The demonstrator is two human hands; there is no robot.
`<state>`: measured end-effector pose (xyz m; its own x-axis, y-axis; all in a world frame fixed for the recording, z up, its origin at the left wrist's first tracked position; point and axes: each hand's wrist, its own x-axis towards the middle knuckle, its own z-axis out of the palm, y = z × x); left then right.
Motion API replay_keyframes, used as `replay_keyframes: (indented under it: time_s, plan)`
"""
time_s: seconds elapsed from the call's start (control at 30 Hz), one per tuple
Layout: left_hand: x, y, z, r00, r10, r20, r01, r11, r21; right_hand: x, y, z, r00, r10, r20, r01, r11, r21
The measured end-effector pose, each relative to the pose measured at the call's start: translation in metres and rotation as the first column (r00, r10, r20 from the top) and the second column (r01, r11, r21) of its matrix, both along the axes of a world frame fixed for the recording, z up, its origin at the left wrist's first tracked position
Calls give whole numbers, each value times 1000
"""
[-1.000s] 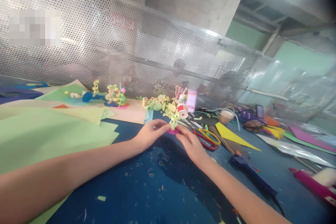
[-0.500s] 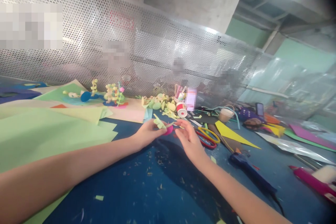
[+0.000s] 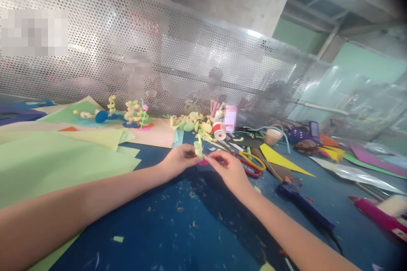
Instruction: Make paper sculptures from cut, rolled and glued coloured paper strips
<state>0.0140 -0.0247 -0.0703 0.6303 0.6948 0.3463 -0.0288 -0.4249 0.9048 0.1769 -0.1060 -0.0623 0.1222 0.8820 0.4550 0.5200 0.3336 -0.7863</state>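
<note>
2 bare hands meet over a dark blue tabletop [image 3: 133, 220], mid-scene. the item, a pale green curled paper strip [image 3: 198, 149], stands roughly upright above a flat magenta paper disc [image 3: 202, 162], between the hands; whether the disc touches the tabletop cannot be told.

left hand [image 3: 178, 162]: thumb and fingers pinch the item at its left side; some fingertips are hidden behind it. right hand [image 3: 229, 172]: thumb and forefinger are pressed together on the strip's low right end, the other fingers curled.

left side: light green paper sheets [image 3: 63, 161] reach toward the left wrist, right edge jagged; the left forearm crosses them. right side: scissors with red and yellow loop handles [image 3: 252, 164] lie just beside the right hand, limiting room there. a yellow paper wedge [image 3: 282, 161] lies farther right, and a dark blue corded tool [image 3: 302, 205] lies right of the forearm.

far side: a pile of pale green and yellow paper pieces [image 3: 190, 123] and a red-and-white spool [image 3: 219, 131] sit near the hands; a perforated metal screen [image 3: 187, 51] bounds the far edge. near side: the widest room for moving, between the forearms, with small scraps scattered.
</note>
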Motion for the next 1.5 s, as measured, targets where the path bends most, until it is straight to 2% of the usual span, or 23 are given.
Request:
replay_keyframes:
  time_s: [0.2, 0.27, 0.4, 0.5, 0.6, 0.67, 0.73, 0.83, 0.97, 1.17, 1.23, 1.33, 1.43, 1.5]
  plan:
    - [0, 1, -1, 997, 70, -25, -68, 997, 43, -4, -4, 1, 998, 55, 44, -53, 998, -41]
    - [0, 0, 0, 996, 76, -49, -75, 997, 19, -3, -3, 0, 998, 44, 38, -41, 997, -62]
    - [0, 0, 0, 993, 98, -67, -100, 994, -39, 3, 3, -3, 997, -35, 67, 42, 995, -96]
    - [0, 1, -1, 993, 97, -72, -102, 993, -67, 16, 9, -1, 977, -118, 177, 140, 983, -119]
    - [0, 2, -2, 992, 103, -69, -110, 989, -101, 39, 12, 5, 898, -230, 374, 296, 946, -130]
    - [-1, 2, -2, 992, 110, -61, -117, 986, -121, 57, 12, 10, 796, -309, 520, 431, 893, -129]
    - [-2, 2, -2, 992, 113, -50, -119, 983, -139, 72, 11, 12, 692, -331, 641, 539, 828, -154]
    - [-2, 2, -1, 994, 112, -6, -110, 973, -204, 87, 10, 12, 594, -270, 758, 616, 758, -213]
    - [-2, 4, 1, 986, 160, 39, -142, 946, -290, 99, 14, 12, 524, -172, 834, 654, 709, -265]
    - [-3, 18, 5, 966, 248, 73, -211, 919, -334, 105, 11, 23, 509, -49, 860, 665, 657, -356]
    - [-4, 23, 7, 962, 258, 87, -216, 918, -332, 104, 10, 28, 522, -38, 852, 653, 660, -370]
    - [-5, 29, 11, 959, 262, 104, -217, 923, -318, 97, 7, 36, 543, -66, 837, 621, 702, -348]
    - [-6, 30, 13, 959, 263, 109, -222, 931, -291, 80, -1, 47, 579, -80, 811, 551, 772, -317]
    - [-6, 29, 15, 960, 262, 102, -228, 937, -265, 62, -11, 55, 638, -59, 768, 443, 843, -304]
